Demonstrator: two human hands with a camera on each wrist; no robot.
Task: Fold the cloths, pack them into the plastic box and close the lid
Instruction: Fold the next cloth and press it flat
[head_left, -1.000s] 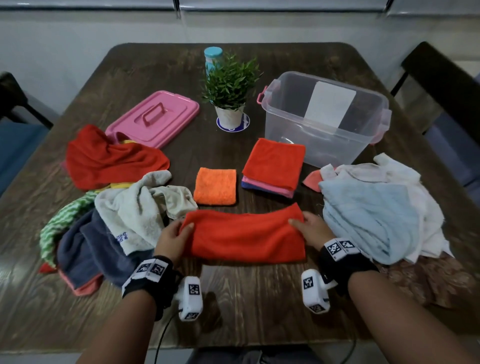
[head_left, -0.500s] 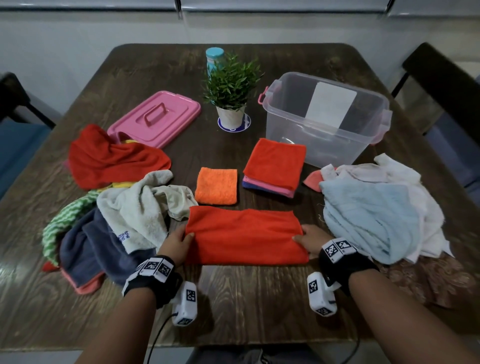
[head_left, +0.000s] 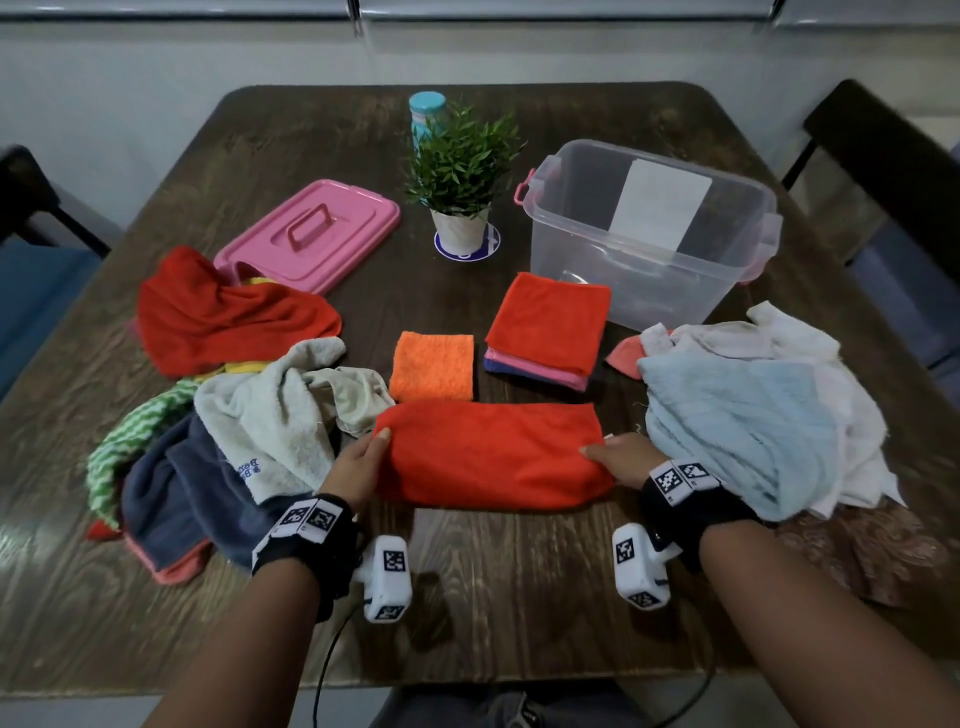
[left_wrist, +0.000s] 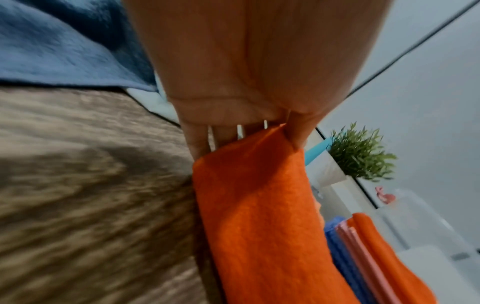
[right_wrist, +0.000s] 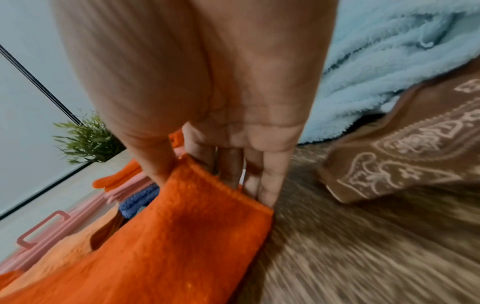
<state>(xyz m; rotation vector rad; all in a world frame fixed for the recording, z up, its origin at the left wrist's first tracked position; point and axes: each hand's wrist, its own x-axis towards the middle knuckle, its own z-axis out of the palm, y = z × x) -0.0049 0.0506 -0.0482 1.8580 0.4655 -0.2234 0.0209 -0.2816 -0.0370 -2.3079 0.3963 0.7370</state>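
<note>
A: Head view. What has changed?

B: I see the long red-orange cloth (head_left: 491, 454), folded into a band, lying a little nearer on the table (head_left: 519, 571) than half a second ago, its far edge now straight. My left hand (head_left: 358, 465) pinches its left end and my right hand (head_left: 618, 460) its right end. I judge the lengthwise fold done and a crosswise fold next. The clear plastic box (head_left: 649, 234) stands far right, apparently empty; the pink lid (head_left: 311, 234) lies far left.

A: Left wrist view. Materials?

B: Thumb on top, fingers (left_wrist: 197, 142) underneath, closed on a fleecy, limp double layer. The table's wood grain is blurred.

A: Right wrist view?

B: The same pinch: fingers (right_wrist: 270, 181) under the hemmed end, thumb above. Beside them lie a plush pale-blue towel (right_wrist: 389, 61) and a brown patterned cloth (right_wrist: 405, 144).
</note>
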